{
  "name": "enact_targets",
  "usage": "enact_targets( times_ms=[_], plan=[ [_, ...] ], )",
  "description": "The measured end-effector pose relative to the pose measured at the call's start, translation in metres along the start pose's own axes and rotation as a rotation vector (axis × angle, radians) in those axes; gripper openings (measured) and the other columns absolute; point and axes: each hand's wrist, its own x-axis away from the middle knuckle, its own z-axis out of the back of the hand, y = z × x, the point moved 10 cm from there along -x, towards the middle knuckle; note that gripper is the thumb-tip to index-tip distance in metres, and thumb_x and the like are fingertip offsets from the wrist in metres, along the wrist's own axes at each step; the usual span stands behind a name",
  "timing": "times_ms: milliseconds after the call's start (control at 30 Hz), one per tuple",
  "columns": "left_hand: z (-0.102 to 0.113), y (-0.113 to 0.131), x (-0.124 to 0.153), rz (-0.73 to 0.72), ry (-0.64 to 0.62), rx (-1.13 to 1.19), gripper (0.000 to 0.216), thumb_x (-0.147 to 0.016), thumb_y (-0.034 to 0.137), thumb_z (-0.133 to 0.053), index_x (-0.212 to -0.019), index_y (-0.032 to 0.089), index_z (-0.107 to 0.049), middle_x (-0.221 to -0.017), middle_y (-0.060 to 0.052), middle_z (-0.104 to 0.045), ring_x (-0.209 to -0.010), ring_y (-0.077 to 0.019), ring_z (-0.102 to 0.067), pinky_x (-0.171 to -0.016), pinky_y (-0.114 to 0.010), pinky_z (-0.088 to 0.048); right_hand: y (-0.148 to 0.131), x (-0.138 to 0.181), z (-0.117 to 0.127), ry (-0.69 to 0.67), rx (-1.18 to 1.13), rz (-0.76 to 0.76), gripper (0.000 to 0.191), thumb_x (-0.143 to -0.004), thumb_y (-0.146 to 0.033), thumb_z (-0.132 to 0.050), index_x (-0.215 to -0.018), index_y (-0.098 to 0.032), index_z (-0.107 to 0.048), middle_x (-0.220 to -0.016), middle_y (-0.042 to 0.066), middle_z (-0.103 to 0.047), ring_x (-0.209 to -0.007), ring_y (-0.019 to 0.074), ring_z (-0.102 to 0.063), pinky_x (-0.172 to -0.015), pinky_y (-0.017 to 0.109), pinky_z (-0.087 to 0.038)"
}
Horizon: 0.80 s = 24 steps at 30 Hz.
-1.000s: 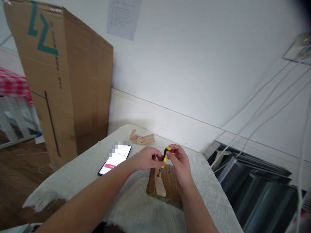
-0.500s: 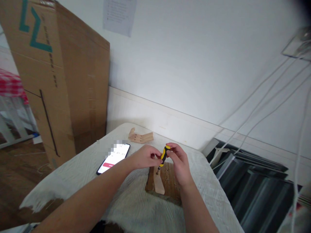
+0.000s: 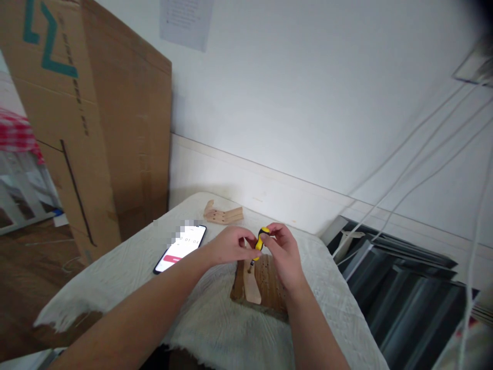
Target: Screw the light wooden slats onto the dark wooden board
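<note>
Between the thumb and fingers of my right hand [image 3: 288,257] sits the upper end of a yellow-and-black screwdriver [image 3: 259,247]; I have it grasped, tilted, not upright. Just left of that grip, the fingertips of my left hand [image 3: 230,245] come up to the lower handle and seem to touch it, though I cannot tell whether they are pinching it or only steadying it.

Straight below both sets of fingers, the metal bit [image 3: 251,265] points down at a dark spot, probably a hole, in a pale wooden piece [image 3: 252,289], which lies flat on a brown wooden block [image 3: 268,280] dotted with small holes. So laying the piece on the block and getting the driver onto it look done. Turning seems to be the step in hand; whether a screw is there, or how deep, is too small for me to tell, so I'd judge this fastening unfinished.

Farther out, beyond my left fingers, more pale wooden parts [image 3: 223,216] with holes rest together on the white cloth [image 3: 327,288], apart from the block and untouched. Left of those fingers, near my forearm, a phone [image 3: 183,249] shows what looks like a running timer.
</note>
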Motion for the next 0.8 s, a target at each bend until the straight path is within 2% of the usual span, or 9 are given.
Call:
enact_targets(
  times_ms=[100, 233, 433, 633, 800],
  plan=[
    [0.003, 0.004, -0.001, -0.034, 0.021, -0.049, 0.025, -0.074, 0.036, -0.066, -0.074, 0.012, -0.066, -0.062, 0.001, -0.057, -0.056, -0.0087, -0.046, -0.052, -0.019, -0.033, -0.002, 0.0, -0.001, -0.001, 0.0, 0.004, 0.018, -0.071, -0.03, -0.071, -0.084, -0.023, -0.061, -0.081, -0.001, -0.059, -0.072, 0.0153, -0.055, -0.065, 0.03, -0.045],
    [-0.002, 0.002, -0.001, -0.031, -0.03, -0.059, 0.019, -0.076, 0.031, -0.062, -0.073, 0.012, -0.065, -0.058, 0.003, -0.052, -0.054, -0.0079, -0.044, -0.05, -0.019, -0.031, -0.003, 0.001, -0.003, -0.017, -0.004, 0.015, 0.02, -0.072, -0.031, -0.069, -0.09, -0.023, -0.063, -0.086, 0.001, -0.062, -0.076, 0.0169, -0.056, -0.067, 0.031, -0.046],
    [-0.007, -0.003, 0.0, -0.019, -0.05, -0.012, 0.03, -0.074, 0.042, -0.066, -0.071, 0.012, -0.059, -0.058, 0.004, -0.05, -0.053, -0.008, -0.043, -0.049, -0.019, -0.03, 0.0, 0.0, 0.0, 0.001, -0.006, 0.018, 0.019, -0.071, -0.029, -0.07, -0.083, -0.024, -0.057, -0.079, -0.002, -0.057, -0.069, 0.0142, -0.054, -0.062, 0.029, -0.047],
    [-0.014, -0.006, 0.0, -0.019, -0.115, 0.043, 0.021, -0.077, 0.033, -0.062, -0.073, 0.012, -0.061, -0.057, 0.004, -0.047, -0.052, -0.0076, -0.041, -0.049, -0.019, -0.029, -0.001, 0.001, -0.004, -0.036, -0.034, 0.008, 0.017, -0.073, -0.027, -0.069, -0.087, -0.023, -0.061, -0.082, -0.001, -0.06, -0.072, 0.0151, -0.056, -0.065, 0.029, -0.046],
    [-0.009, -0.009, 0.0, -0.006, -0.056, 0.041, 0.028, -0.074, 0.039, -0.065, -0.077, 0.011, -0.062, -0.061, 0.003, -0.051, -0.054, -0.0085, -0.043, -0.049, -0.019, -0.031, -0.001, 0.001, -0.004, -0.025, -0.047, -0.007, 0.02, -0.07, -0.027, -0.072, -0.081, -0.023, -0.056, -0.077, -0.003, -0.055, -0.066, 0.0129, -0.053, -0.062, 0.028, -0.045]
  ],
)
